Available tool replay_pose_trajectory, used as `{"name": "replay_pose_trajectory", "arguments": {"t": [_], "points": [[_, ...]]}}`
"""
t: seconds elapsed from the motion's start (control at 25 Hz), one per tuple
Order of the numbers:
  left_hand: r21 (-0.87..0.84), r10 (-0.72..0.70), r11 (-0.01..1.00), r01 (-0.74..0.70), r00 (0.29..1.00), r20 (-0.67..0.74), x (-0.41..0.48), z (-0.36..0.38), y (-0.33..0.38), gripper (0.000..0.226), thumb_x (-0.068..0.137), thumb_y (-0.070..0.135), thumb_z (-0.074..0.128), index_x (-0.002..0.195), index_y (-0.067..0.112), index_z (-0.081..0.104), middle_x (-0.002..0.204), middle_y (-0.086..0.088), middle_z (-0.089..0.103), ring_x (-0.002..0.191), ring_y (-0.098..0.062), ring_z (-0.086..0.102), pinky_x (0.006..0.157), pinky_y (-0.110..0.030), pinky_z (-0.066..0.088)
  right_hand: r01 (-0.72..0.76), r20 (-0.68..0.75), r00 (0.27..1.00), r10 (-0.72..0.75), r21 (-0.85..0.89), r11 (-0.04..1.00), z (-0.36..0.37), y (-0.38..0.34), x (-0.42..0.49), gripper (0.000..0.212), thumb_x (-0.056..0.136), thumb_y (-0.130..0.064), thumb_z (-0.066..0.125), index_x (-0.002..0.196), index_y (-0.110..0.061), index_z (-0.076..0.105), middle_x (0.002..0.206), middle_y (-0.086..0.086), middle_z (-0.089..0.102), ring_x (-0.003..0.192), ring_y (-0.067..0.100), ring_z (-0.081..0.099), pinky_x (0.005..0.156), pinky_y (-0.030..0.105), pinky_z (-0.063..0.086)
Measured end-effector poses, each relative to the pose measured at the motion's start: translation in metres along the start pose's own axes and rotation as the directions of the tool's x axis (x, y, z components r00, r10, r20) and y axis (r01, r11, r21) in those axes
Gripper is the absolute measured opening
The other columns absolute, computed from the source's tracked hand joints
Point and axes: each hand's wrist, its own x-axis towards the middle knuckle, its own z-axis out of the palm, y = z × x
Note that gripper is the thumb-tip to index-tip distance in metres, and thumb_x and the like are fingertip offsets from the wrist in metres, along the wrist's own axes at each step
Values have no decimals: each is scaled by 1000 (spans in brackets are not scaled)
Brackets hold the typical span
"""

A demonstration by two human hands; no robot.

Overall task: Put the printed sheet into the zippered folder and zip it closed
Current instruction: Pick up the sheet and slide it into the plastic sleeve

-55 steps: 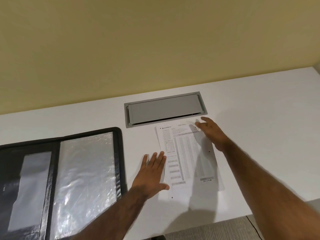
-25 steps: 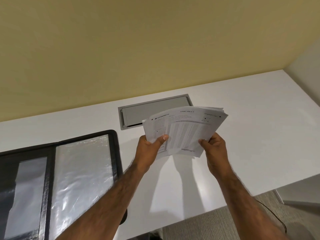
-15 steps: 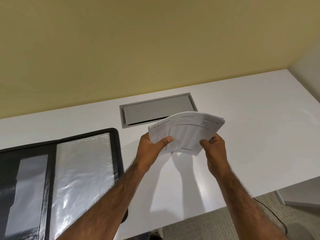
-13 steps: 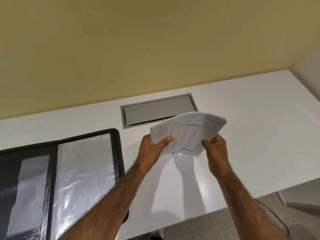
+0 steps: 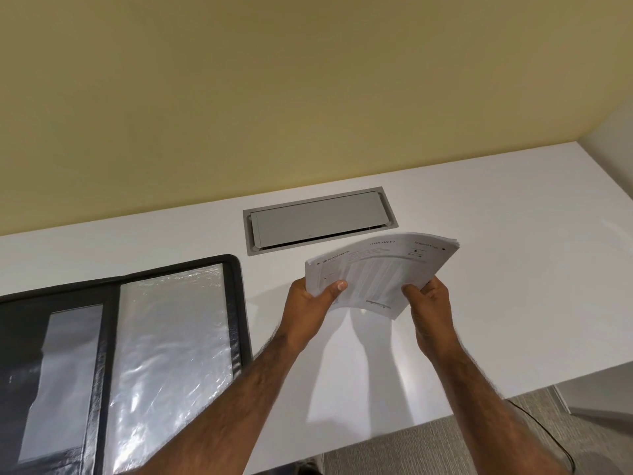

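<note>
Fingers (image 5: 337, 286) still pinch printed sheet (image 5: 380, 272).

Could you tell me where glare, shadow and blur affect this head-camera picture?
Head view: glare streaks the folder's clear plastic sleeve; both forearms cast soft double shadows on the white desk below the printed sheet, whose small print is too blurred to read; wide-angle distortion bows the desk's far edge.

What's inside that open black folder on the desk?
The zippered folder lies open, showing clear plastic sleeves that look empty. Its left part runs out of view. The printed sheet isn't in yet; both hands hold it.
</note>
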Motion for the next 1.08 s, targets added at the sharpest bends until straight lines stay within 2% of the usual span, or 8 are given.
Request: {"name": "replay_pose_trajectory", "arguments": {"t": [0.2, 0.32, 0.4, 0.52, 0.64, 0.84, 0.96, 1.08], "points": [[-10, -45, 999, 44, 999, -31, 6, -6, 9, 19, 90, 32, 74, 92, 51, 74, 94, 25, 77, 89, 3, 73, 70, -13, 57, 11, 56, 998, -4, -126, 992, -2, -3, 0, 41, 87, 5, 53, 105, -27, 71, 103, -4, 77, 94, 14, 72, 72, 24, 56], [-60, -123, 991, 122, 992, -16, 8, -43, 20, 15, 90, 33, 75, 101, 42, 71, 98, 22, 77, 89, 4, 73, 70, -12, 57, -8, 193, 979, 65, -285, 959, 4, -7, 2, 23, 92, -8, 59, 101, -24, 72, 102, 1, 77, 96, 29, 72, 79, 49, 58], [-92, -196, 977, 193, 980, -21, 6, -76, 29, 32, 88, 33, 77, 119, 33, 70, 114, 13, 76, 103, -3, 72, 91, -27, 58, -15, 312, 942, 125, -332, 943, 25, -12, 3, 13, 94, -13, 63, 98, -20, 73, 100, 6, 78, 93, 36, 72, 81, 58, 56], [-128, -268, 958, 258, 961, -71, 0, -133, 37, 61, 86, 30, 80, 140, 14, 59, 131, -2, 69, 122, -19, 65, 112, -45, 45, -53, 464, 858, 221, -348, 936, 78, -27, 1, 15, 94, -16, 65, 100, -25, 75, 102, 2, 79, 92, 26, 76, 71, 43, 60], [-191, -284, 946, 263, 954, -93, -3, -190, 39, 43, 88, 21, 78, 130, 16, 67, 120, 1, 75, 113, -16, 71, 110, -42, 47, -46, 548, 791, 273, -392, 919, 137, -33, -1, 16, 95, -15, 64, 105, -22, 74, 104, -2, 80, 92, 21, 77, 64, 33, 59], [-151, -192, 977, 147, 919, -345, 2, -259, 20, 33, 95, 37, 69, 118, 13, 73, 112, -3, 77, 105, -22, 73, 97, -39, 56, 178, 539, 826, 166, -528, 830, 224, -41, 3, 15, 94, -17, 64, 95, -27, 75, 95, -12, 78, 81, 9, 75, 64, 27, 56], [272, -44, 938, 216, 852, -522, 2, -302, -8, 26, 99, 38, 56, 100, 19, 74, 98, 1, 76, 94, -24, 72, 82, -32, 56, 152, 492, 857, 151, -521, 840, 256, -48, 18, 17, 92, -10, 63, 90, -23, 74, 92, 0, 78, 83, 23, 74, 65, 30, 53], [828, 190, 502, 249, 902, -387, 8, -326, -37, 27, 97, 34, 47, 107, 28, 71, 110, 9, 71, 96, -22, 65, 83, -34, 52, 142, 433, 894, 116, -520, 842, 275, -55, 35, 20, 90, -9, 66, 86, -28, 74, 95, 7, 78, 84, 27, 73, 71, 40, 57]]}}
